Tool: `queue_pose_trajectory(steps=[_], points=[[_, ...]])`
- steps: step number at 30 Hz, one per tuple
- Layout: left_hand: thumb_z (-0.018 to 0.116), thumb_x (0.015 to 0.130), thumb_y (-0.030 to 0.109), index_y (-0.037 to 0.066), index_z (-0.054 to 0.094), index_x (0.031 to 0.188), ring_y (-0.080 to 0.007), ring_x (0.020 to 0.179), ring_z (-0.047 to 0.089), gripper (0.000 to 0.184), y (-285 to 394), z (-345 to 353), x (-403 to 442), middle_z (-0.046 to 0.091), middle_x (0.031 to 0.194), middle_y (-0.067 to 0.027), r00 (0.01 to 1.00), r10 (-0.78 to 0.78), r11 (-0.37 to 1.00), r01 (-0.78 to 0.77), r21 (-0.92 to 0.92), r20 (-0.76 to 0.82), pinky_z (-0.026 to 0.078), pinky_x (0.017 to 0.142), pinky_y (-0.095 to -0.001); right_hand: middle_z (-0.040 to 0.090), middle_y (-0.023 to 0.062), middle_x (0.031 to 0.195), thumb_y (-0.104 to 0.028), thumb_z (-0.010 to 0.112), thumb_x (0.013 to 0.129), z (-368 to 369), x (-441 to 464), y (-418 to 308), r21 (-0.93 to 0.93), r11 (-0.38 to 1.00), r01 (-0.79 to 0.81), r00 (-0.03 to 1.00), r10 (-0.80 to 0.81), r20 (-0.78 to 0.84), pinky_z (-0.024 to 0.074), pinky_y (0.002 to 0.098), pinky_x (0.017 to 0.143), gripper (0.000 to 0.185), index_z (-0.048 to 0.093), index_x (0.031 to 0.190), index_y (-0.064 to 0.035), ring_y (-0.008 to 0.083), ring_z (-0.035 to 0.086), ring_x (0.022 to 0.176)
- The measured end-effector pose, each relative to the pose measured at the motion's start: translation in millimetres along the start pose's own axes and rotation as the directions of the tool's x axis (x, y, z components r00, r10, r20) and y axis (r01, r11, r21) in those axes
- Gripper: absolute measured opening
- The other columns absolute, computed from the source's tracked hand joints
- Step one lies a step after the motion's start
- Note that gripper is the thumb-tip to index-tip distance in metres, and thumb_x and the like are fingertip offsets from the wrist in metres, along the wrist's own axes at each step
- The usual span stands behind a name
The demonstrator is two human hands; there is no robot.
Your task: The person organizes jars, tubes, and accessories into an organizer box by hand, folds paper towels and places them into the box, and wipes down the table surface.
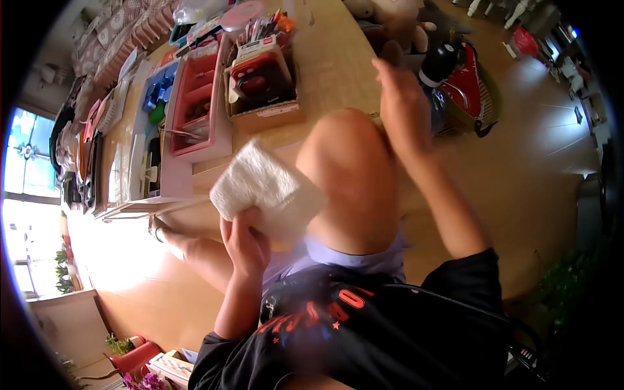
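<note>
My left hand [245, 239] grips a white folded paper towel [260, 185] by its lower edge, with the thumb on top. The towel has a crinkled, quilted surface and is held up in front of my raised knee [348, 162]. My right hand [400, 97] is up beyond that knee, on its right side. It is slightly blurred, with a finger stretched out and nothing visible in it. Close to it on the right is a black bottle [437, 64] with a white band.
A wooden table [328, 62] carries a pink tray [195, 97] and a cardboard box [266, 117] filled with small items. Plush toys [390, 16] sit beyond my right hand. A red bag [465, 81] lies beside the bottle, above the wooden floor [520, 182].
</note>
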State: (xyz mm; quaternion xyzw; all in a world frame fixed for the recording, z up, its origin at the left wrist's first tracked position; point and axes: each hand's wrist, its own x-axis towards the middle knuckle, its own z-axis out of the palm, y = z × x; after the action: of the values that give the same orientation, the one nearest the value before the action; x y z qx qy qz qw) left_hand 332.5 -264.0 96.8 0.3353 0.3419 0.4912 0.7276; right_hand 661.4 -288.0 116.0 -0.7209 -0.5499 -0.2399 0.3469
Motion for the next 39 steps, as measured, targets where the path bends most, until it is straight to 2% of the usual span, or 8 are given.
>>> queue_pose_trajectory(steps=[10,13,14,16,19,25,29,39], points=[[0.066,0.094,0.004,0.001,0.066,0.130,-0.0225,0.117,0.067,0.036,-28.0,190.9,61.5,0.070,0.123,-0.0119,0.784,-0.347,0.888,0.099,0.449,0.515,0.056,0.094,-0.0332,0.066,0.0135,0.116,-0.010,0.060,0.094,11.9,-216.0,-10.3,-0.028,0.987,-0.161,0.414,0.093,0.905,0.0575,0.0394,0.089,0.021,0.066,0.114,-0.0046,0.0299,0.064,0.117],[0.060,0.096,0.005,0.000,0.067,0.130,-0.0225,0.112,0.068,0.035,-61.7,221.7,82.7,0.071,0.123,-0.0115,0.372,-0.484,0.807,-0.162,0.569,0.792,0.054,0.096,-0.0352,0.066,0.0087,0.121,-0.018,0.060,0.102,2.3,-212.8,38.6,0.329,-0.094,-0.940,0.297,0.251,0.921,0.0567,0.0392,0.092,0.029,0.063,0.129,-0.0061,0.0245,0.062,0.120],[0.059,0.097,0.007,0.000,0.067,0.130,-0.0221,0.110,0.069,0.035,-77.0,224.9,88.5,0.072,0.121,-0.0108,0.203,-0.277,0.833,-0.437,0.341,0.939,0.053,0.097,-0.0363,0.063,0.0077,0.129,-0.023,0.058,0.103,-0.5,-210.4,54.4,0.525,-0.288,-0.801,0.448,0.292,0.845,0.0562,0.0383,0.094,0.036,0.059,0.135,-0.0073,0.0237,0.061,0.123],[0.060,0.096,0.008,0.000,0.067,0.130,-0.0203,0.108,0.068,0.036,-99.9,245.7,78.4,0.073,0.120,-0.0099,0.298,-0.557,0.780,-0.134,0.612,0.775,0.053,0.098,-0.0366,0.057,0.0056,0.145,-0.034,0.055,0.106,-6.9,-208.8,87.9,0.755,-0.575,-0.315,0.631,0.468,0.619,0.0552,0.0365,0.097,0.049,0.049,0.149,-0.0095,0.0222,0.058,0.128],[0.057,0.094,0.000,0.001,0.068,0.130,-0.0188,0.110,0.066,0.037,-149.6,257.6,71.5,0.072,0.121,-0.0093,0.345,-0.590,0.786,0.037,0.617,0.730,0.051,0.101,-0.0349,0.049,0.0090,0.156,-0.056,0.038,0.108,-39.4,-189.8,147.0,0.415,-0.903,-0.110,0.770,0.186,0.610,0.0331,0.0473,0.120,0.066,0.046,0.153,-0.0089,0.0254,0.047,0.142],[0.053,0.086,-0.012,0.005,0.076,0.116,-0.0334,0.117,0.069,0.042,-230.2,242.0,65.5,0.072,0.123,-0.0179,0.494,-0.302,0.775,-0.371,0.511,0.816,0.053,0.101,-0.0373,0.043,0.0144,0.159,-0.078,0.023,0.101,-89.1,-174.0,163.9,0.589,-0.614,-0.526,0.520,0.316,0.793,0.0301,0.0512,0.123,0.095,0.035,0.159,-0.0033,0.0314,0.041,0.147],[0.057,0.082,-0.014,0.007,0.076,0.120,-0.0363,0.126,0.063,0.047,-259.2,230.8,67.8,0.064,0.135,-0.0183,0.429,-0.158,0.680,-0.605,0.413,0.889,0.050,0.108,-0.0396,0.052,0.0134,0.149,-0.044,0.052,0.108,-75.4,-199.2,177.0,0.597,-0.506,-0.623,0.388,0.462,0.797,0.0407,0.0433,0.117,0.062,0.043,0.151,-0.0001,0.0265,0.050,0.138],[0.061,0.084,0.001,0.002,0.073,0.124,-0.0408,0.131,0.057,0.041,-260.8,277.8,78.3,0.058,0.141,-0.0217,0.455,-0.331,0.717,-0.448,0.533,0.827,0.047,0.110,-0.0423,0.052,0.0097,0.152,-0.019,0.061,0.105,-43.5,-197.1,211.1,0.674,-0.716,-0.182,0.482,0.533,0.696,0.0358,0.0426,0.123,0.051,0.043,0.151,-0.0051,0.0244,0.048,0.142]])
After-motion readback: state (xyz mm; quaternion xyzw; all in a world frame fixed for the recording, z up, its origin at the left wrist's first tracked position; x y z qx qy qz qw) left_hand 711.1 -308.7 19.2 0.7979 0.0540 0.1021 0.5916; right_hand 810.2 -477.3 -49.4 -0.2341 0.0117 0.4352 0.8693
